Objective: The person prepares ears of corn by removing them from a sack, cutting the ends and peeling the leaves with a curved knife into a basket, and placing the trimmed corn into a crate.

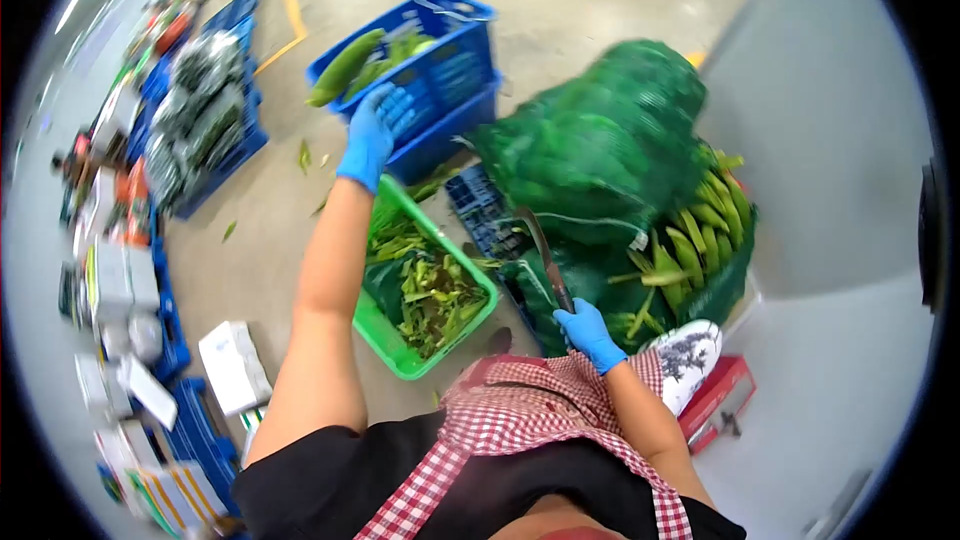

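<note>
My left hand (373,132), in a blue glove, reaches to the near side of a blue crate (450,60), fingers spread apart. Long green vegetables (345,68) lie in that crate, one of them leaning over its left rim just beyond my fingers. My right hand (590,332), also gloved in blue, is closed round the handle of a knife (543,255), whose curved blade points up and away from me. Right of the blade, more green pods (700,240) show in an open green mesh sack, below a full green mesh sack (610,130).
A green crate (408,370) with leaf trimmings stands in front of me. Blue pallets (225,175) with bagged goods and boxes line the left. On the floor is a white foam box (233,367). A grey wall (830,130) and red box (718,400) are at right.
</note>
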Demonstrator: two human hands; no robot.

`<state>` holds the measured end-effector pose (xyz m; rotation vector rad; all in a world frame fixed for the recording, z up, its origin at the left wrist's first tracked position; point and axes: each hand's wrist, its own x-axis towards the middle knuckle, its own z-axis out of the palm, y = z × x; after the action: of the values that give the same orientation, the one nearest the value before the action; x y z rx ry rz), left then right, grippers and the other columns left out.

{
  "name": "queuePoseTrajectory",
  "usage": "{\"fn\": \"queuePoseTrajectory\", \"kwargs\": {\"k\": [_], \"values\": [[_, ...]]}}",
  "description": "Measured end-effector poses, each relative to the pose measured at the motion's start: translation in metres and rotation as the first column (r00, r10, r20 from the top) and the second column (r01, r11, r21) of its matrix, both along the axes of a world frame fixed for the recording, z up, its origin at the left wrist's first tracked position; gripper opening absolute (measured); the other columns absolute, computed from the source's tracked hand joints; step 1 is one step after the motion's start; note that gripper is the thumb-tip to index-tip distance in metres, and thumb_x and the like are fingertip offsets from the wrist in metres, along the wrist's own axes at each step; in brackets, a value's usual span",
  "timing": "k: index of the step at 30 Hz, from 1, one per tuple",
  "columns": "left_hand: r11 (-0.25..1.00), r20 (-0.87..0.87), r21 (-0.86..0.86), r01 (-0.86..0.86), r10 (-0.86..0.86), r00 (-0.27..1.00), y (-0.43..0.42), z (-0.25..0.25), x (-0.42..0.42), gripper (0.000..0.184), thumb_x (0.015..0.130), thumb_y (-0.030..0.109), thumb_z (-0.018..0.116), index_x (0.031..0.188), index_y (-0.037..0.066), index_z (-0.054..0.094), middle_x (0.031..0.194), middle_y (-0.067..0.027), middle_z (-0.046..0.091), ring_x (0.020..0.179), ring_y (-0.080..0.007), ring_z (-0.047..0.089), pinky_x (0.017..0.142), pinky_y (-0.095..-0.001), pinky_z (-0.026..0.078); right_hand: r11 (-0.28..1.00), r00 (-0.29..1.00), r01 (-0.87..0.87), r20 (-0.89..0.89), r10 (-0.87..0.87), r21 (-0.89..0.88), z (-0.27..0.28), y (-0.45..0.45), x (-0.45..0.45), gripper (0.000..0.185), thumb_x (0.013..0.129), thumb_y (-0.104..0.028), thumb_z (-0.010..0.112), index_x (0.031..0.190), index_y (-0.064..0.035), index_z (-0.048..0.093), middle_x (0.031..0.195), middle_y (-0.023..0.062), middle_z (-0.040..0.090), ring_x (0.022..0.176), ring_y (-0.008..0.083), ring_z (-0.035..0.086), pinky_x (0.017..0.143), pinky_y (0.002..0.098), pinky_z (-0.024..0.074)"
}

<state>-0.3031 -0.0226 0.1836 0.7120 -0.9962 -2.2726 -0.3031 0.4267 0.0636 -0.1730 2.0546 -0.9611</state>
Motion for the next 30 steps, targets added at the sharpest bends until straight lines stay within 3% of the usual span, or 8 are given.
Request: {"fn": "queuePoseTrajectory", "kwargs": {"k": [3, 5, 9, 12, 16, 18, 24, 30], "values": [[0.756, 0.191, -0.065, 0.652, -0.632, 0.751, 0.125, -0.013, -0.049, 0.029, 0.088, 0.023, 0.053, 0.11, 0.006, 0.059, 0.1, -0.0069, 0.065, 0.091, -0.0195, 0.062, 0.076, -0.0314, 0.05, 0.959, 0.918, 0.169, -0.318, -0.237, -0.226, 0.002, 0.054, -0.026, 0.029, 0.079, -0.026, 0.063, 0.088, -0.0001, 0.055, 0.066, 0.0154, 0.058, 0.058, 0.0245, 0.059, 0.054, 0.0362, 0.0442], [0.1, 0.309, -0.031, 0.994, -0.945, 0.105, 0.197, -0.042, -0.072, 0.037, 0.087, 0.023, 0.053, 0.116, 0.0, 0.056, 0.107, -0.0105, 0.063, 0.096, -0.02, 0.062, 0.083, -0.0319, 0.049, 0.865, 0.771, 0.402, -0.398, -0.497, -0.3, 0.015, 0.089, -0.052, 0.026, 0.081, -0.025, 0.063, 0.087, -0.0008, 0.054, 0.067, 0.0154, 0.059, 0.057, 0.0238, 0.058, 0.053, 0.0362, 0.0436], [-0.347, 0.295, 0.188, 0.919, -0.873, -0.389, 0.347, -0.1, -0.116, 0.039, 0.09, 0.027, 0.054, 0.122, 0.006, 0.055, 0.114, -0.0082, 0.061, 0.099, -0.017, 0.06, 0.086, -0.0297, 0.047, 0.391, 0.393, 0.718, -0.129, -0.911, -0.576, 0.014, 0.159, -0.139, 0.014, 0.088, -0.015, 0.057, 0.085, -0.0058, 0.047, 0.059, -0.0006, 0.047, 0.043, 0.0085, 0.043, 0.039, 0.0246, 0.0349], [-0.296, 0.381, 0.135, 0.946, -0.866, -0.325, 0.441, -0.198, -0.175, 0.042, 0.085, 0.029, 0.061, 0.12, 0.006, 0.056, 0.114, -0.0051, 0.06, 0.103, -0.0147, 0.057, 0.087, -0.0284, 0.046, 0.206, 0.229, 0.774, -0.038, -0.973, -0.599, -0.02, 0.212, -0.187, 0.014, 0.089, -0.015, 0.055, 0.084, -0.0062, 0.046, 0.06, 0.0004, 0.047, 0.043, 0.0091, 0.044, 0.038, 0.0237, 0.0356], [-0.184, 0.738, -0.372, 0.91, -0.653, 0.17, 0.545, -0.328, -0.271, 0.048, 0.077, 0.031, 0.065, 0.114, 0.001, 0.058, 0.107, -0.0167, 0.062, 0.1, -0.0293, 0.058, 0.088, -0.034, 0.045, -0.178, 0.031, 0.879, 0.426, -0.904, -0.441, -0.02, 0.246, -0.215, 0.013, 0.085, -0.016, 0.056, 0.086, -0.0067, 0.047, 0.061, 0.0033, 0.05, 0.043, 0.0134, 0.047, 0.038, 0.0272, 0.0384], [-0.233, 0.798, -0.451, 0.862, -0.537, 0.273, 0.582, -0.378, -0.328, 0.052, 0.074, 0.033, 0.065, 0.115, 0.001, 0.056, 0.114, -0.0193, 0.058, 0.106, -0.0332, 0.055, 0.091, -0.0362, 0.043, -0.164, 0.036, 0.927, 0.516, -0.856, -0.337, -0.028, 0.261, -0.207, 0.015, 0.083, -0.018, 0.058, 0.087, -0.0069, 0.048, 0.064, 0.0037, 0.051, 0.046, 0.0149, 0.049, 0.041, 0.0297, 0.0401], [-0.66, 0.897, -0.3, 0.689, 0.05, 0.438, 0.634, -0.484, -0.446, 0.08, 0.067, 0.038, 0.069, 0.132, 0.009, 0.034, 0.131, -0.0188, 0.039, 0.123, -0.0341, 0.037, 0.099, -0.0431, 0.034, -0.278, -0.227, 0.959, 0.75, -0.622, 0.059, -0.014, 0.305, -0.195, 0.017, 0.084, -0.023, 0.057, 0.091, -0.0087, 0.051, 0.066, -0.0003, 0.049, 0.053, 0.0125, 0.046, 0.052, 0.0293, 0.0396], [-0.672, 0.968, -0.202, 0.712, -0.025, 0.251, 0.638, -0.49, -0.433, 0.065, 0.056, 0.033, 0.079, 0.11, 0.009, 0.052, 0.098, -0.0178, 0.061, 0.091, -0.0357, 0.06, 0.076, -0.042, 0.052, -0.285, -0.28, 0.952, 0.703, -0.653, 0.115, -0.009, 0.311, -0.189, 0.012, 0.086, -0.023, 0.055, 0.085, -0.0105, 0.052, 0.065, -0.0005, 0.049, 0.053, 0.0121, 0.046, 0.051, 0.0283, 0.0394]]}}
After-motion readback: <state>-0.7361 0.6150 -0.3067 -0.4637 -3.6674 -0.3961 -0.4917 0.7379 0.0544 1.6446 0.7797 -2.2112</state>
